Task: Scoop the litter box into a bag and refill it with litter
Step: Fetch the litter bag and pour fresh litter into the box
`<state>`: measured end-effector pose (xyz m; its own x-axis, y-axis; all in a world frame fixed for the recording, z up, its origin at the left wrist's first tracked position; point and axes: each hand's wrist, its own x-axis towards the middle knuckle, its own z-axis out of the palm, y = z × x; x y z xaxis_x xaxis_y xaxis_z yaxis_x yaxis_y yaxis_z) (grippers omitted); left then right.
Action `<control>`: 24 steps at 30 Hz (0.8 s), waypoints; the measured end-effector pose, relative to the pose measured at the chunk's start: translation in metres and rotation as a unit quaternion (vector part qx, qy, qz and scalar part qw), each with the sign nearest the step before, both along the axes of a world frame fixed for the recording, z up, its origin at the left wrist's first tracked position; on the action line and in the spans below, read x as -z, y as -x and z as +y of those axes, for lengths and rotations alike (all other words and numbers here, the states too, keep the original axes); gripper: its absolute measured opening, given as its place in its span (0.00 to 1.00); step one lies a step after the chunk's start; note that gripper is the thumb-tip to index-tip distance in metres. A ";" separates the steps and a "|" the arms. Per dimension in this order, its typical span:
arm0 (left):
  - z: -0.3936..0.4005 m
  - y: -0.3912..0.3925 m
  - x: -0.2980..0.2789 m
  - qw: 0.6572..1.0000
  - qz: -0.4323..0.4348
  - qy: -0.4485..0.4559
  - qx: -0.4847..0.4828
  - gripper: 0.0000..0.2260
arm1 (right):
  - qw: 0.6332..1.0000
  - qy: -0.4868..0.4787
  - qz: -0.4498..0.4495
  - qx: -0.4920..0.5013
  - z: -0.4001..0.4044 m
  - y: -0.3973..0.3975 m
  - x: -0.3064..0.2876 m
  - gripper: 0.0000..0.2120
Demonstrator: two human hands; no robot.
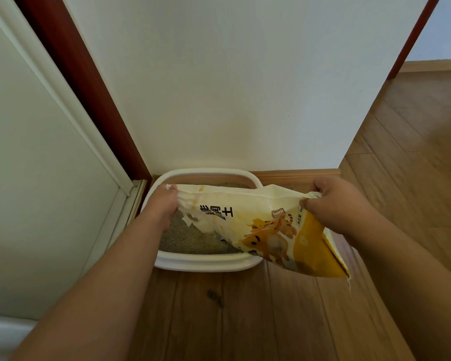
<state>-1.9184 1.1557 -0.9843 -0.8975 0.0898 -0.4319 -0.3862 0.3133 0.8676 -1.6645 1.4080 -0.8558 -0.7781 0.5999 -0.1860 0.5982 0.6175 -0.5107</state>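
My right hand (pixel 333 204) pinched the raised corner of the litter bag (pixel 266 227), fingers curled tight on the crumpled edge. My left hand (pixel 164 204) gripped the opposite end, lower, over the litter box (pixel 206 264). The bag's long axis ran left to right across the box, tilted down toward my left. Grey litter (pixel 188 238) lay in the box beneath, against the wall (pixel 219 100). Which end was open, I couldn't tell.

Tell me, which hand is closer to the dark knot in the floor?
Left. The left hand grips the litter bag almost straight above the knot; the right hand grips it farther off to the right.
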 end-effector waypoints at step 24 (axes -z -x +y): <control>0.009 -0.018 -0.022 0.992 0.056 0.100 0.052 0.19 | 0.999 -0.034 -0.018 -0.007 -0.001 -0.001 0.004 0.06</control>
